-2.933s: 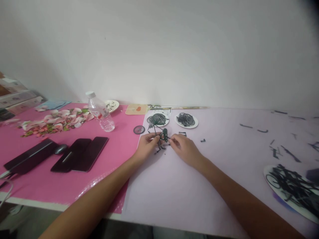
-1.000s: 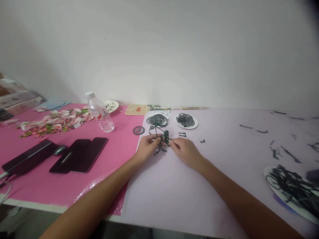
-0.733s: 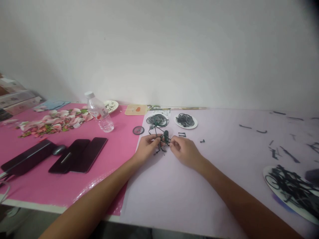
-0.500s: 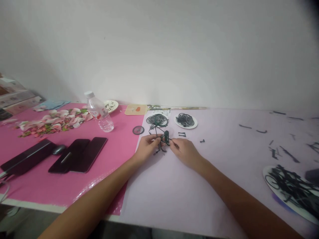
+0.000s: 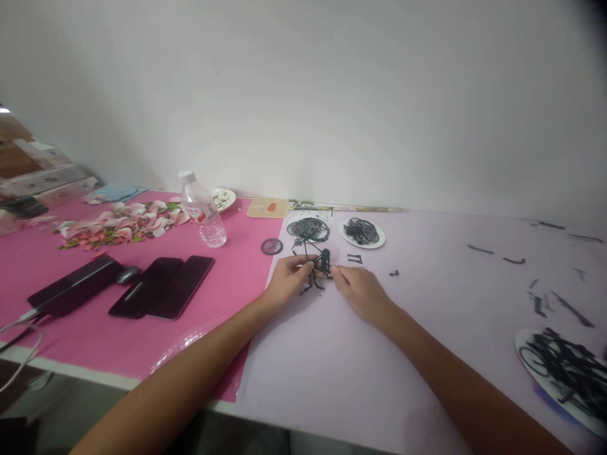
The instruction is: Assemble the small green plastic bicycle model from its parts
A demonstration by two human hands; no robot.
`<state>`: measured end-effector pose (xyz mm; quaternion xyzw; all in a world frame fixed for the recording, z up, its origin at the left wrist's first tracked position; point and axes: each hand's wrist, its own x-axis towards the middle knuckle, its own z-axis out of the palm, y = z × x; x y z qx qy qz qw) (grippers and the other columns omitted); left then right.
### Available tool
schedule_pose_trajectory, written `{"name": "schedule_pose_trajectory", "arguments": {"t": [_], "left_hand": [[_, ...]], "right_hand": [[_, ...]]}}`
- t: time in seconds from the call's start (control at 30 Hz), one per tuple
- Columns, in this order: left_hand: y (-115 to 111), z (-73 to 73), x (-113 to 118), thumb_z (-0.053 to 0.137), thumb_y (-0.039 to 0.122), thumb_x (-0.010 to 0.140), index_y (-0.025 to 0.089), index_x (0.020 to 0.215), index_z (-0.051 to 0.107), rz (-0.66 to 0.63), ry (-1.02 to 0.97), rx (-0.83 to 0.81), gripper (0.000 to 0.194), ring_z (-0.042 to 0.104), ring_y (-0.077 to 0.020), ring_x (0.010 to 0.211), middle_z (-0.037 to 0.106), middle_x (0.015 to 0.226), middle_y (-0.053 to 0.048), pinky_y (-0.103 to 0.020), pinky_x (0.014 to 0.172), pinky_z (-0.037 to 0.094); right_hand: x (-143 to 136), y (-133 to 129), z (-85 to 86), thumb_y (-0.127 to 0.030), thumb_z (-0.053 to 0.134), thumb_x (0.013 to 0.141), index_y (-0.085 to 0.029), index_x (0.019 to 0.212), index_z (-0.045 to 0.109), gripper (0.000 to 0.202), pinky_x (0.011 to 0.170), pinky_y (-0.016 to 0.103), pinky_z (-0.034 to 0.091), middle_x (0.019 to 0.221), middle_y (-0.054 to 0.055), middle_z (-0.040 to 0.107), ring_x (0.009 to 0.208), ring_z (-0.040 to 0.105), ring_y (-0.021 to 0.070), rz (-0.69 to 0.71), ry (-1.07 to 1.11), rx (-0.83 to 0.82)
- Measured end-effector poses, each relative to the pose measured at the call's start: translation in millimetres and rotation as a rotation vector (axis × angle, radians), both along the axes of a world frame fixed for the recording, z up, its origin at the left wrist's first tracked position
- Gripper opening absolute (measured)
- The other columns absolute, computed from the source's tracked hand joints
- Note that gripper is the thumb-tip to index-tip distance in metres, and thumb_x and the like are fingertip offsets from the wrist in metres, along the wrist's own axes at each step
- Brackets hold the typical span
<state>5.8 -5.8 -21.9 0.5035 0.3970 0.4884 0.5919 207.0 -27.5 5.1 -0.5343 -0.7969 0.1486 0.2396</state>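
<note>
A dark model bicycle frame (image 5: 325,259) is held just over the lilac table cover, its handlebar end towards me. My left hand (image 5: 288,279) pinches it from the left between thumb and fingers. At the other side, my right hand (image 5: 363,292) is closed, its thumb and fingertips at the frame's chain cover on a small dark part mostly hidden by the fingers. Spoked wheels (image 5: 308,229) lie just behind the frame. A loose wheel (image 5: 272,246) is left of it, and a small dark rectangular part (image 5: 355,258) is to the right.
A white plate of dark wheels (image 5: 382,235) stands behind; another plate of dark parts (image 5: 526,363) is at right, near scattered dark pieces (image 5: 538,306). On the pink cover are a water bottle (image 5: 202,212), two phones (image 5: 183,287), a black box-like device (image 5: 76,284) and petals (image 5: 128,221).
The view has swung slightly left, so everything appears further right. Both hands stay at the bicycle frame, and the right fingertips still pinch at its side.
</note>
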Motion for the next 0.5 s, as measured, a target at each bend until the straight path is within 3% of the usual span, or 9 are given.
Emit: {"name": "schedule_pose_trajectory", "arguments": {"t": [0.23,0.5], "left_hand": [[0.0,-0.5,2.2,0.071,0.034,0.089,0.01,0.118,0.072,0.018,-0.043,-0.005,0.038,0.077,-0.0218,0.088,0.078,0.109,-0.016,-0.031,0.078,0.058],[1.7,-4.4,2.5,0.073,0.034,0.088,0.01,0.118,0.073,0.014,-0.067,0.008,0.039,0.076,-0.02,0.085,0.078,0.105,-0.015,-0.03,0.077,0.058]], "right_hand": [[-1.7,-3.2,2.4,-0.035,0.051,0.097,-0.023,0.073,0.042,0.028,0.059,0.028,0.027,0.061,-0.004,0.054,0.055,0.045,0.0139,-0.027,0.021,0.025],[-2.2,0.1,-3.6,-0.046,0.033,0.106,-0.022,0.066,0.043,0.048,0.06,0.03,0.026,0.06,0.0,0.055,0.057,0.048,0.0164,-0.023,0.006,-0.021]]}}
